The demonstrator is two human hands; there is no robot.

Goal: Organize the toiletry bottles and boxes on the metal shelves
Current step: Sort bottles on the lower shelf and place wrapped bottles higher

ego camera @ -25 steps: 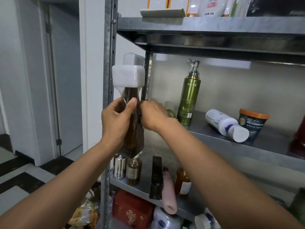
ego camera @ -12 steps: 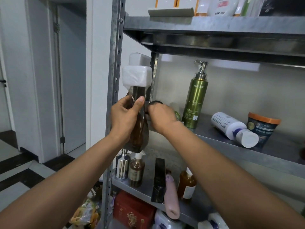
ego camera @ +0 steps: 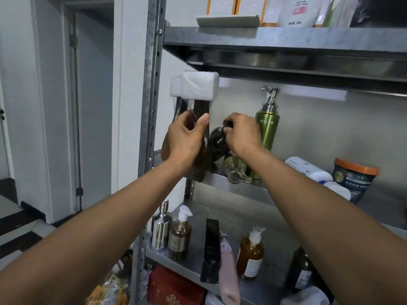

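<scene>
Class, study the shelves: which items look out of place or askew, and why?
A white bottle lies on its side on the middle shelf; a pink tube lies flat below, unlike the upright green pump bottle.

1 head-worn wide-angle view, facing forward, close to the metal shelves (ego camera: 286, 38); left hand (ego camera: 184, 137) and right hand (ego camera: 242, 133) sit mid-frame, a door (ego camera: 94, 106) left of them.
</scene>
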